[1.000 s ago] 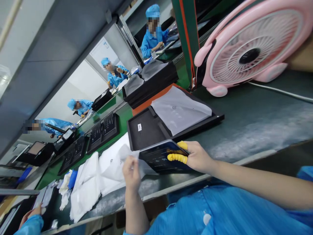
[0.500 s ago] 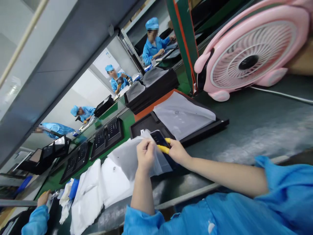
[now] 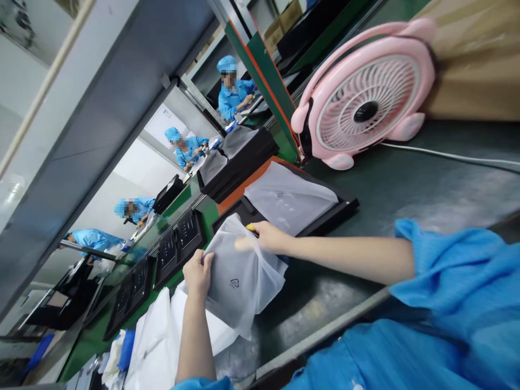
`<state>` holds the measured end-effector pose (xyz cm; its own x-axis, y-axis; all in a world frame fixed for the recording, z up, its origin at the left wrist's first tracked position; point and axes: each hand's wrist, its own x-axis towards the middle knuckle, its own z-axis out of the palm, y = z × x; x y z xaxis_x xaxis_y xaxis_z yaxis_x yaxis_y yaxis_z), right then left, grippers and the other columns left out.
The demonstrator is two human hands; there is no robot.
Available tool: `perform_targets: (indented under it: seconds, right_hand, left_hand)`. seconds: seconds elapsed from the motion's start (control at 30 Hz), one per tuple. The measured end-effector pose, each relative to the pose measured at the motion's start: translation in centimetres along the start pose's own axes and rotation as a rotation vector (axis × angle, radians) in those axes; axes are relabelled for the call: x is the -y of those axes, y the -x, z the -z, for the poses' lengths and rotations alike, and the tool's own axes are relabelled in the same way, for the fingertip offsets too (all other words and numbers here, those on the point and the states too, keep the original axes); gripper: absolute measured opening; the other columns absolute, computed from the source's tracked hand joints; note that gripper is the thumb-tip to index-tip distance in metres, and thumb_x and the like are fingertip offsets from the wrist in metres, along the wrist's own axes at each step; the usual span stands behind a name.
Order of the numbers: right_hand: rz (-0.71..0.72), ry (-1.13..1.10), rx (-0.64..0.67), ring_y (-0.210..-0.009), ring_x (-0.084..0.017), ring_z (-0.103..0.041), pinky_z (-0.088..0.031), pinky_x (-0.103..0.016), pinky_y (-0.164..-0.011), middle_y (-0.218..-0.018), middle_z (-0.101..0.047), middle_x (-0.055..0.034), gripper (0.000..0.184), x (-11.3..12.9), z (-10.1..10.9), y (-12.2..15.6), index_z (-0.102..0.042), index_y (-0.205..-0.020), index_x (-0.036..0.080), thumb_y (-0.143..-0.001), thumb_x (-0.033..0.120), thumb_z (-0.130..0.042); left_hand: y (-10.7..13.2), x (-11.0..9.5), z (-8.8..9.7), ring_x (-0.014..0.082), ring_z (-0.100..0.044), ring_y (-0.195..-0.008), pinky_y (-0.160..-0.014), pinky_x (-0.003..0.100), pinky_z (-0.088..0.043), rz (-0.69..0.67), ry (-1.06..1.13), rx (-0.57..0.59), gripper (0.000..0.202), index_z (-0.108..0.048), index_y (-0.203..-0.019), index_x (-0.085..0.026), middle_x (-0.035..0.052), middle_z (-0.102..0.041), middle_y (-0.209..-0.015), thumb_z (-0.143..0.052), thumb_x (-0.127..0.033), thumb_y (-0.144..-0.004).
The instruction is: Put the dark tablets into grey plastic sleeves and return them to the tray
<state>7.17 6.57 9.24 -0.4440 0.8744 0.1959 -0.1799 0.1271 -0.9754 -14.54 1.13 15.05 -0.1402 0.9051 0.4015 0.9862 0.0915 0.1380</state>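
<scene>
A translucent plastic bag [image 3: 233,271] with a small printed recycling mark hangs between my hands above the bench. My left hand [image 3: 197,275] is closed on its left edge, thumb and fingers pinching the film. At the upper right edge, my right hand [image 3: 271,237] grips the bag; one yellow-covered fingertip shows outside and another finger shows faintly through the film. Whether the dark flat device is inside the bag is hard to tell. Behind my right hand, a bagged flat item [image 3: 288,195] lies in a black tray [image 3: 345,208].
White bags [image 3: 152,336] lie stacked at lower left, beside a blue-and-white bundle [image 3: 127,349]. Black trays with dark panels [image 3: 184,235] sit on the green line. A pink fan [image 3: 365,103] stands on the right, its white cord trailing. Several co-workers in blue work beyond.
My left hand has moved left and spread the bag wider. The dark device that my right hand held at the bag's mouth no longer shows plainly. My right hand has shifted slightly left and up.
</scene>
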Motion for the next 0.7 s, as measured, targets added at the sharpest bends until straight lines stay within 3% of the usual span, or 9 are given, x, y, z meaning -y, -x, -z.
perform_targets:
  seconds: [0.17, 0.23, 0.33, 0.4, 0.47, 0.6, 0.7]
  right_hand:
    - [0.158, 0.084, 0.359, -0.090, -0.017, -0.057, -0.041, -0.026, -0.082, -0.094, -0.065, -0.0011, 0.035, 2.1, 2.6, -2.2, -0.064, -0.089, 0.015, -0.072, 0.045, -0.056]
    - [0.139, 0.213, 0.481, -0.082, -0.015, -0.058, -0.042, -0.024, -0.074, -0.087, -0.065, -0.0003, 0.036, 2.6, 4.2, -2.6, -0.063, -0.093, 0.016, -0.071, 0.043, -0.058]
    - [0.060, 0.631, 0.581, -0.059, -0.013, -0.054, -0.039, -0.023, -0.059, -0.063, -0.062, 0.0033, 0.041, 3.5, 7.3, -3.6, -0.063, -0.097, 0.016, -0.061, 0.034, -0.069]
    - [0.100, 0.903, 0.526, -0.052, -0.011, -0.050, -0.036, -0.023, -0.057, -0.054, -0.057, 0.0046, 0.036, 4.3, 9.3, -4.6, -0.066, -0.086, 0.017, -0.052, 0.026, -0.074]
    - [0.163, 1.024, 0.393, -0.052, -0.010, -0.049, -0.035, -0.023, -0.058, -0.054, -0.057, 0.0041, 0.026, 4.9, 10.5, -5.5, -0.066, -0.071, 0.017, -0.048, 0.025, -0.076]
    - [0.038, 0.738, 0.242, -0.049, -0.010, -0.051, -0.039, -0.021, -0.054, -0.051, -0.057, 0.0035, 0.034, 3.8, 9.6, -6.1, -0.064, -0.062, 0.017, -0.039, 0.039, -0.078]
    - [-0.029, 0.524, 0.164, -0.044, -0.010, -0.051, -0.042, -0.023, -0.051, -0.044, -0.056, 0.0015, 0.032, 2.9, 8.5, -6.7, -0.060, -0.052, 0.015, -0.038, 0.037, -0.078]
  left_hand:
    - [-0.4, 0.0, -1.4, 0.0119, -0.039, -0.047, -0.052, 0.021, -0.029, 0.122, 0.028, -0.262, 0.033, -0.033, -0.051, -0.021, -0.0037, -0.036, -0.044, -0.041, -0.035, -0.079]
    - [-1.2, 0.1, -1.7, 0.0121, -0.038, -0.048, -0.052, 0.022, -0.029, 0.162, 0.056, -0.283, 0.036, -0.029, -0.049, -0.021, -0.0034, -0.036, -0.044, -0.040, -0.035, -0.080]
    - [-2.7, 0.3, -2.1, 0.0122, -0.038, -0.048, -0.052, 0.022, -0.028, 0.202, 0.081, -0.276, 0.039, -0.026, -0.048, -0.021, -0.0031, -0.035, -0.044, -0.039, -0.035, -0.081]
    - [-3.5, 0.3, -2.4, 0.0121, -0.037, -0.047, -0.051, 0.022, -0.027, 0.229, 0.088, -0.271, 0.040, -0.026, -0.047, -0.021, -0.0029, -0.035, -0.044, -0.038, -0.036, -0.082]
    - [-4.1, 0.3, -2.7, 0.0124, -0.038, -0.047, -0.051, 0.023, -0.027, 0.250, 0.108, -0.273, 0.039, -0.028, -0.047, -0.021, -0.0025, -0.037, -0.045, -0.036, -0.037, -0.082]
    - [-4.7, 0.2, -3.4, 0.0140, -0.044, -0.050, -0.052, 0.023, -0.031, 0.253, 0.167, -0.313, 0.038, -0.039, -0.050, -0.021, -0.0008, -0.044, -0.048, -0.033, -0.040, -0.083]
    - [-5.1, 0.9, -3.7, 0.0150, -0.047, -0.051, -0.052, 0.024, -0.033, 0.191, 0.150, -0.326, 0.043, -0.045, -0.053, -0.020, 0.0006, -0.049, -0.049, -0.029, -0.044, -0.085]
